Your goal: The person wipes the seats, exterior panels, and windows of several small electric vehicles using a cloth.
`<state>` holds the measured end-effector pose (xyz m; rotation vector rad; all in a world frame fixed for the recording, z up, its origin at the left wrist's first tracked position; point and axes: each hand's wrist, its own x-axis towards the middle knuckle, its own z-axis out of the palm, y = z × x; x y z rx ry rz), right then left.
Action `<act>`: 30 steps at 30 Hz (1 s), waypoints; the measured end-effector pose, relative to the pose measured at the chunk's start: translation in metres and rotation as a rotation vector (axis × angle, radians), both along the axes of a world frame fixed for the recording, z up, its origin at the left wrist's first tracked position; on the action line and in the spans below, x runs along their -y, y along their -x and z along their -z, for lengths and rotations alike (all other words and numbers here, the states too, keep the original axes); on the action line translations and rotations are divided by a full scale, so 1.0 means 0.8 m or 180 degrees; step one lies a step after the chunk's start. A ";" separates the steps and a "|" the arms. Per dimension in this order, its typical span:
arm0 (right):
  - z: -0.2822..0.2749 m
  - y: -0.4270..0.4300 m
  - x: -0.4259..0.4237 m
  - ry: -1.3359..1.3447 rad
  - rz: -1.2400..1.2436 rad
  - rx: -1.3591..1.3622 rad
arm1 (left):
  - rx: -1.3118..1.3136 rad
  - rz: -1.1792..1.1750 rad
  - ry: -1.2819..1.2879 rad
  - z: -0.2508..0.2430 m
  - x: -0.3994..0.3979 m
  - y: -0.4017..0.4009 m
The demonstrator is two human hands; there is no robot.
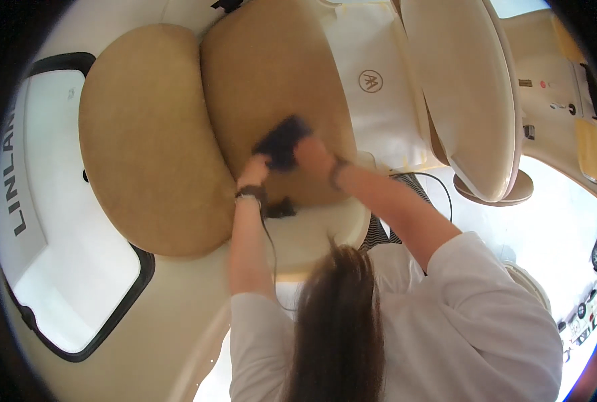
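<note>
A dark blue cloth (pixel 281 143), blurred by motion, lies over the brown seat cushion (pixel 273 65). At its lower left corner, my left hand (pixel 254 171) grips it. My right hand (pixel 316 155) holds the cloth's right side, with the fingers partly hidden and blurred. Below the cloth, by my left wrist, a small black object (pixel 282 207) rests at the cushion's near edge; its kind is unclear. A dark band is on each wrist. A thin cable (pixel 273 246) runs down from my left wrist.
The rounded brown backrest (pixel 152 135) stands left, before a window (pixel 77 211) bearing lettering. Right of the cushion are a pale floor mat (pixel 378 115) with an emblem and a cream seat back (pixel 459 90). A black cable (pixel 441 186) hangs near the door opening.
</note>
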<state>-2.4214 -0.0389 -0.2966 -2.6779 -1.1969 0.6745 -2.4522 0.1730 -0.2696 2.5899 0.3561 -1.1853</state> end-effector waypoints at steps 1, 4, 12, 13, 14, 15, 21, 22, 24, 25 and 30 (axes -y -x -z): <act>0.026 0.052 0.004 -0.0128 -0.0073 0.0050 | -0.0425 -0.0316 0.0136 0.005 0.007 0.030; 0.046 0.160 0.031 -0.0512 -0.0166 -0.0948 | -0.1189 0.0057 -0.0166 -0.008 0.027 0.077; -0.070 0.011 0.016 -0.1568 0.0484 -0.1858 | 0.1084 -0.0670 -0.0231 -0.197 0.045 0.026; -0.084 -0.021 -0.010 -0.1995 0.0541 -0.1312 | 0.1014 -0.0947 -0.0487 -0.271 0.060 0.009; -0.122 -0.063 -0.028 -0.2883 0.0672 -0.1277 | 0.1698 -0.0950 -0.0709 -0.305 0.054 0.021; -0.166 -0.100 -0.053 -0.3759 0.0617 -0.1217 | 0.1747 -0.0894 -0.1248 -0.372 0.078 0.020; -0.384 -0.138 -0.183 -0.5591 -0.0198 0.0451 | 0.4163 -0.1268 -0.1717 -0.439 0.100 0.054; -0.375 -0.130 -0.212 -0.5575 -0.0367 0.0500 | 0.4153 -0.1433 -0.1839 -0.425 0.088 0.061; -0.333 -0.091 -0.249 -0.5036 -0.0614 0.0483 | 0.4137 -0.1642 -0.2020 -0.404 0.064 0.091; -0.303 -0.082 -0.255 -0.4433 -0.0771 0.0520 | 0.3681 -0.1849 -0.1947 -0.391 0.057 0.097; -0.147 -0.022 -0.191 -0.3450 -0.0838 0.0235 | 0.2619 -0.1877 -0.1982 -0.340 0.056 0.135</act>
